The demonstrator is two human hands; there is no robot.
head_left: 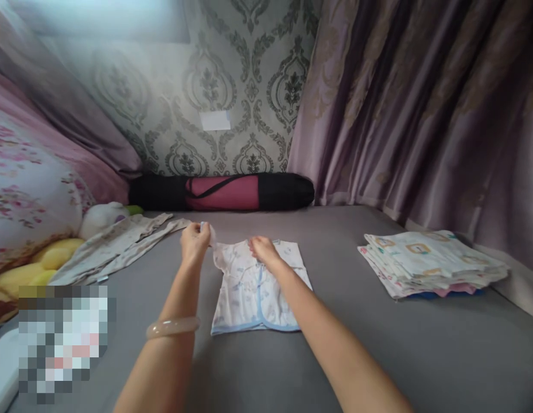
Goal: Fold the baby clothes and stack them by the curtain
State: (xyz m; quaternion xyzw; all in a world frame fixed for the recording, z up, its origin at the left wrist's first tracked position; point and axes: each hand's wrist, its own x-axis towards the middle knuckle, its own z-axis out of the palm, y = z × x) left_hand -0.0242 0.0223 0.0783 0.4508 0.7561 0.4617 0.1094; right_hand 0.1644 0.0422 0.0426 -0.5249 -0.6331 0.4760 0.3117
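Observation:
A small white baby shirt (244, 292) with a pale blue pattern and blue trim lies front side up on the grey sheet. Its ties lie across the chest. My left hand (194, 241) pinches the end of the left sleeve and holds it raised off the sheet, out to the side. Near the collar, my right hand (263, 251) is closed on the upper part of the shirt, its fingertips partly hidden. A pale bangle (172, 327) circles my left wrist.
A folded cloth stack (434, 261) lies at right. Light patterned pants (120, 246) spread at left beside plush toys (59, 252) and a floral pillow (29, 189). A black and red roll bag (223, 192) rests along the wall. A pixelated patch covers something at lower left.

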